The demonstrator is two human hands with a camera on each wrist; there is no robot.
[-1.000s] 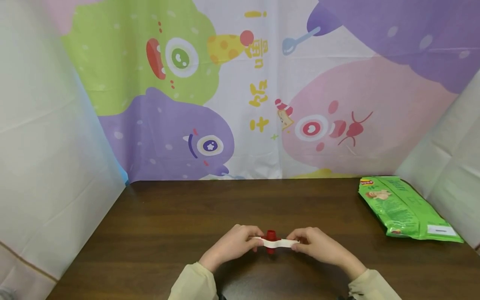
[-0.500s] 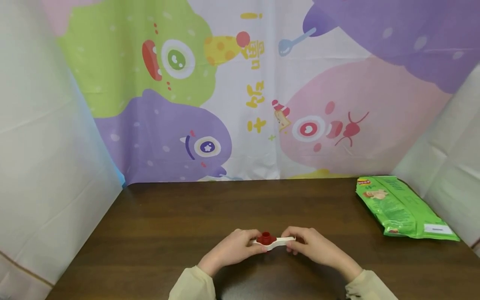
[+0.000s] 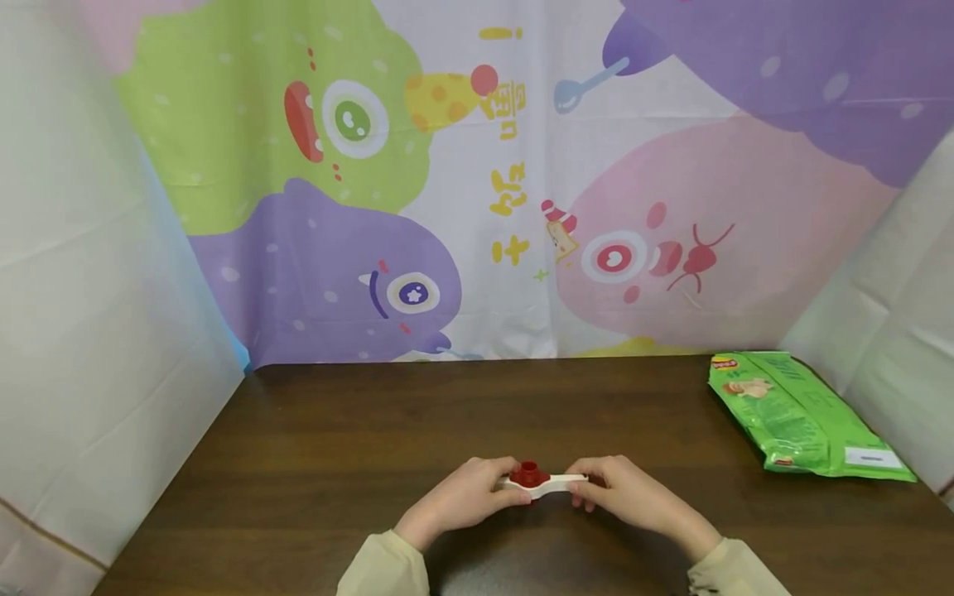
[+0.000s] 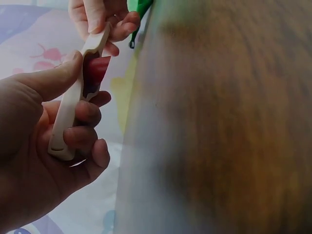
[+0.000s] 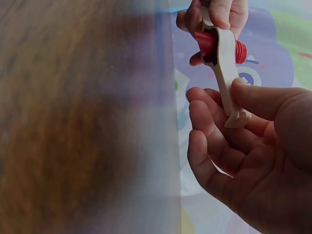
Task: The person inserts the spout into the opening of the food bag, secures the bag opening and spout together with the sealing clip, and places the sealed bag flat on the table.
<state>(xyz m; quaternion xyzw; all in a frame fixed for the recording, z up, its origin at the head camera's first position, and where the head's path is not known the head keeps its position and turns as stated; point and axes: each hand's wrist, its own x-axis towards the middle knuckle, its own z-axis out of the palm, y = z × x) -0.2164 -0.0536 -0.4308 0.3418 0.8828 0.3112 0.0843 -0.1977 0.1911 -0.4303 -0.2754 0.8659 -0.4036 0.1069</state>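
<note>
Both hands hold one small piece above the table: a white bar (image 3: pixel 559 484) with a red tube (image 3: pixel 528 472) through its middle. My left hand (image 3: pixel 464 497) grips the left end close beside the tube. My right hand (image 3: pixel 629 495) pinches the other end between thumb and fingers. In the left wrist view, left fingers wrap the white bar (image 4: pixel 71 105), and a red spout points out of a dark hollow. The right wrist view shows a threaded red end (image 5: pixel 241 51) on the bar's opposite face. Part of the bar is hidden under the left fingers.
A green printed packet (image 3: pixel 808 414) lies at the right rear of the dark wooden table (image 3: pixel 358 430). Behind the table hangs a cloth with cartoon monsters (image 3: pixel 417 248). Pale cloth walls (image 3: pixel 97 290) stand at both sides.
The bar has turned slightly and shifted left, and the left fingers now sit closer to the red tube. The tube's lower end, visible a second ago, is mostly hidden in the head view.
</note>
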